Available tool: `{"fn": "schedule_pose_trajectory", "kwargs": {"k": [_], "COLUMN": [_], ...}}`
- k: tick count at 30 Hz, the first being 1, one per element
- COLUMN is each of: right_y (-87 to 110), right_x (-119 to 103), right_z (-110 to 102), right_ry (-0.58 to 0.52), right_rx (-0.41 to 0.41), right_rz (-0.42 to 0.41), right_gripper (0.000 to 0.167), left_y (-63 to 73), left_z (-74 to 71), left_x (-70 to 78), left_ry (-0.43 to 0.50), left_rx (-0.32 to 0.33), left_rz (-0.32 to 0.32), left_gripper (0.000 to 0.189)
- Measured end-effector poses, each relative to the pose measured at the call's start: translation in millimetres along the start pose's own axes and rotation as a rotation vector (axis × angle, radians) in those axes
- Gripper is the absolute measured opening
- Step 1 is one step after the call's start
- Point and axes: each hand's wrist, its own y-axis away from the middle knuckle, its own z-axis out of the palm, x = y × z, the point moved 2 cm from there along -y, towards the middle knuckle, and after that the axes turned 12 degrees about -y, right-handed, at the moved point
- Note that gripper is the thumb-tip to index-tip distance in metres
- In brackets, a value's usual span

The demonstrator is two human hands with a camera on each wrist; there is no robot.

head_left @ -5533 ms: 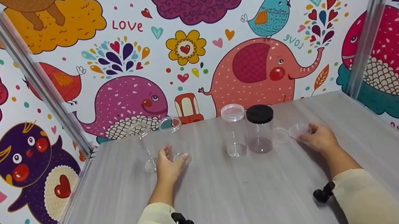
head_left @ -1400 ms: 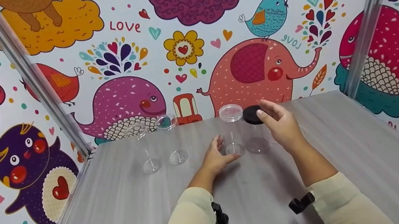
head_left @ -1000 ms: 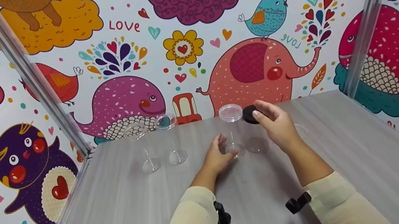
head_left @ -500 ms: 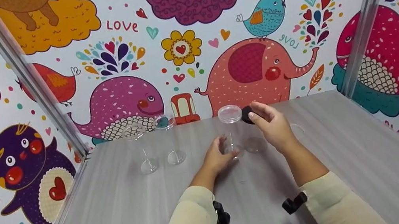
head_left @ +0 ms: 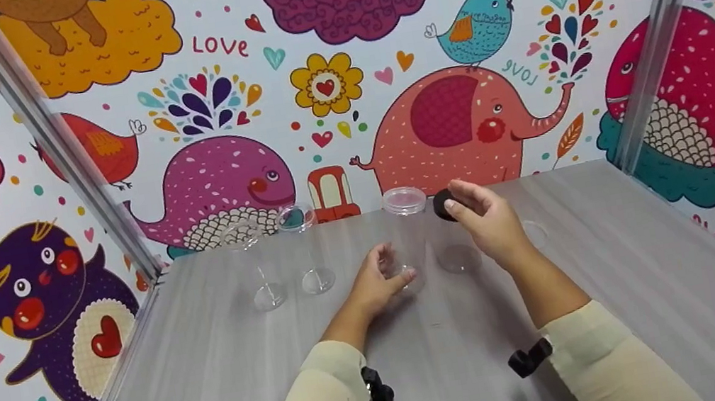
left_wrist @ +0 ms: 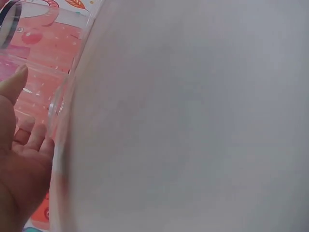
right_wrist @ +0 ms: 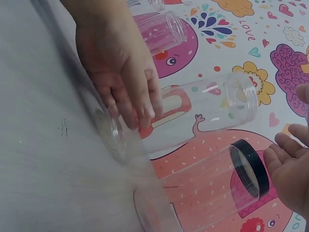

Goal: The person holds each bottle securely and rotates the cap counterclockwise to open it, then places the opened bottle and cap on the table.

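My left hand [head_left: 372,291] grips a tall clear plastic jar [head_left: 405,203] low down, thumb on the near side and fingers behind. The right wrist view shows that jar [right_wrist: 207,108] upright close to the table, its bottom end beside the left fingers. Just right of it stands a second clear jar [head_left: 459,258] with a black screw lid [head_left: 443,207]. My right hand [head_left: 494,222] is at the lid's right side, its thumb overlapping the lid in the head view. In the right wrist view the right fingers [right_wrist: 285,150] lie fairly straight along the lid's edge.
Two more clear jars, one [head_left: 312,251] nearer and one [head_left: 260,266] farther left, stand on the grey table [head_left: 442,373]. A clear round lid [head_left: 536,234] lies behind the right wrist. Printed wall panels [head_left: 333,140] and metal posts [head_left: 54,141] enclose the table.
My left hand went from the left jars to the middle clear jar and has just shifted it slightly left and nearer. My right hand left the clear lid for the black-lidded jar.
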Motion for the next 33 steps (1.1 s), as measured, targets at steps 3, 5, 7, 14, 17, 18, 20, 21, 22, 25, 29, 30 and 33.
{"fn": "schedule_pose_trajectory", "kwargs": {"k": [3, 5, 7, 14, 17, 18, 20, 21, 22, 25, 29, 30, 33], "right_y": [-0.8, -1.4, -1.7, -0.9, -0.6, -0.7, -0.6, -0.6, -0.5, -0.3, 0.4, 0.6, 0.3], "right_x": [0, 1, 1, 1, 2, 3, 4, 4, 4, 4, 2, 1, 0], "right_z": [1, 1, 2, 6, 9, 10, 12, 13, 14, 18, 24, 25, 29], "right_ry": [0.009, 0.007, 0.002, -0.045, -0.045, -0.044, -0.043, -0.048, -0.052, -0.077, -0.092, -0.092, -0.070], "right_rx": [-0.004, -0.005, -0.011, -0.035, -0.046, -0.051, -0.051, -0.054, -0.057, -0.073, -0.096, -0.097, -0.107], "right_rz": [-0.005, -0.001, 0.001, -0.011, -0.009, -0.009, -0.006, -0.004, -0.001, 0.001, -0.006, -0.009, -0.013], "right_gripper": [0.058, 0.058, 0.058, 0.058, 0.059, 0.060, 0.060, 0.061, 0.061, 0.063, 0.062, 0.061, 0.061], "left_y": [4.1, 6.9, 9.7, 18.8, 22.1, 23.5, 26.4, 28.0, 29.6, 34.2, 39.2, 40.2, 42.5], "left_z": [-7.6, -12.8, -17.7, -30.4, -33.6, -34.4, -35.5, -36.0, -36.2, -36.7, -37.6, -37.9, -39.0], "left_x": [0.8, 1.8, 2.9, 6.0, 6.5, 6.8, 7.3, 7.6, 7.9, 8.9, 10.6, 11.2, 12.7], "left_ry": [-0.025, -0.052, -0.074, -0.060, -0.042, -0.039, -0.035, -0.038, -0.045, -0.074, -0.096, -0.097, -0.104], "left_rx": [-0.004, 0.002, 0.012, 0.042, 0.051, 0.053, 0.057, 0.061, 0.064, 0.074, 0.075, 0.075, 0.080], "left_rz": [0.004, 0.003, 0.004, 0.010, 0.017, 0.022, 0.040, 0.048, 0.052, 0.056, 0.046, 0.047, 0.048], "left_gripper": [0.086, 0.088, 0.089, 0.085, 0.082, 0.082, 0.081, 0.081, 0.081, 0.083, 0.085, 0.086, 0.087]}}
